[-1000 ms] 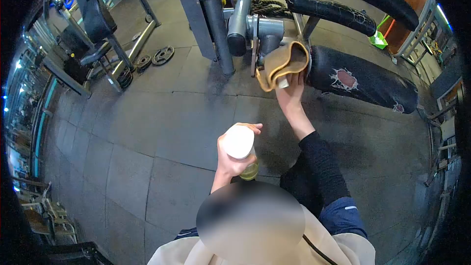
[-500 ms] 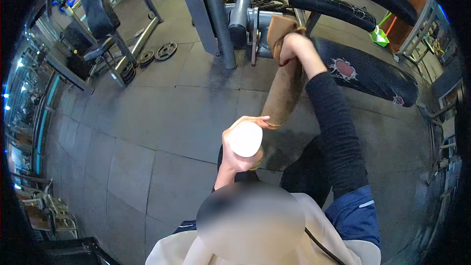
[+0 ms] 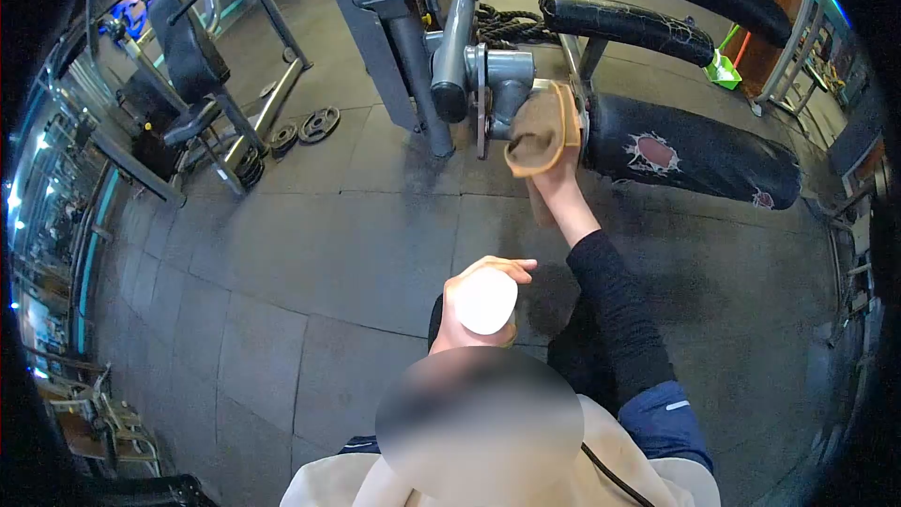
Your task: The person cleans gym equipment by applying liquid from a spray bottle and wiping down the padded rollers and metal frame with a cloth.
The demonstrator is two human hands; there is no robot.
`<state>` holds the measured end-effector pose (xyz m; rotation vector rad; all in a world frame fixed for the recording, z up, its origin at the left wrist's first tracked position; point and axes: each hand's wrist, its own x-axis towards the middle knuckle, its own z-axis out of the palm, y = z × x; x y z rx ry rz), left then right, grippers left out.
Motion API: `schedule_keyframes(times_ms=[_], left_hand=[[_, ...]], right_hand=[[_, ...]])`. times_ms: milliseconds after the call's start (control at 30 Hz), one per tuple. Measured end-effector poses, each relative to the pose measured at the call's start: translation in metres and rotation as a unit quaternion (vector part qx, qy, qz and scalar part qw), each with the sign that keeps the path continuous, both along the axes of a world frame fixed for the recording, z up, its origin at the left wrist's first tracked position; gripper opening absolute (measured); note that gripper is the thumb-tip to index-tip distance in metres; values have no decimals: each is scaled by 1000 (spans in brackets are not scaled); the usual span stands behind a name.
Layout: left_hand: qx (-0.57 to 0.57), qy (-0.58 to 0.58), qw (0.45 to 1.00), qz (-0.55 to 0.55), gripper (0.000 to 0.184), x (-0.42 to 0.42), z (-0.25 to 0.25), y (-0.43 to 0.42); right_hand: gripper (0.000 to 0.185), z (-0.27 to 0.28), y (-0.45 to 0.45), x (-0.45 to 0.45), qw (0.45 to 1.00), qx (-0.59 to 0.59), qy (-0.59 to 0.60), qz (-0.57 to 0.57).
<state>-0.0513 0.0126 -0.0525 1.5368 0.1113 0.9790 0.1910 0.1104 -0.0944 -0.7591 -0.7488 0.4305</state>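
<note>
My left hand [image 3: 455, 319] is closed around a white rounded object [image 3: 486, 301], its forefinger stretched out to the right; glare hides the object's details, so its kind is unclear. Farther forward, my right hand [image 3: 561, 183] grips a brown cloth [image 3: 540, 127] with a lighter tan edge. The cloth covers most of the fingers and lies over the grey metal joint at the left end of a thick black padded roller [image 3: 713, 160]. Whether it presses on the metal cannot be made out. The roller's cover is torn in two places, showing pinkish foam.
A second cracked pad [image 3: 629, 28] sits above the roller, on the grey machine frame [image 3: 399, 38]. Black rope [image 3: 511, 28] lies behind. Weight plates [image 3: 319, 125] rest on the floor near a bench machine [image 3: 192, 66] at left. A green dustpan [image 3: 723, 72] stands at far right.
My right hand has swung the cloth up, from hanging below the hand to lying at the metal joint. My left hand with the white object appears slightly lower and to the right; the view has shifted slightly.
</note>
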Motion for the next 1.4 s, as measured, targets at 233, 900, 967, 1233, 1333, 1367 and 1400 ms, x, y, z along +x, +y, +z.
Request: schedule_keyframes(times_ms=[233,900,967,1233,1333,1367,1400], left_hand=[[12,-14,1000,0,41,8,-7,19],[20,-27,999,23,43,-9,-9,35],[25,-21,999,22,43,-13,-12,31],[21,6,999,42,42,-25,-15,19],[13,-3,999,42,42,-25,-9,17],[13,-1,999,42,42,-25,-8,19],[30,7,999,34,44,-24,-7,21]], right_hand=[[43,-5,4,1,894,143,338,257],[51,123,-7,-9,433,-632,-636,-92],[50,126,21,13,295,-695,-652,74],[50,111,16,12,306,-665,-682,-13],[39,85,18,11,-178,-567,-794,-126],[35,77,17,11,-409,-461,-769,-172],[31,69,15,10,-612,-325,-691,-206]])
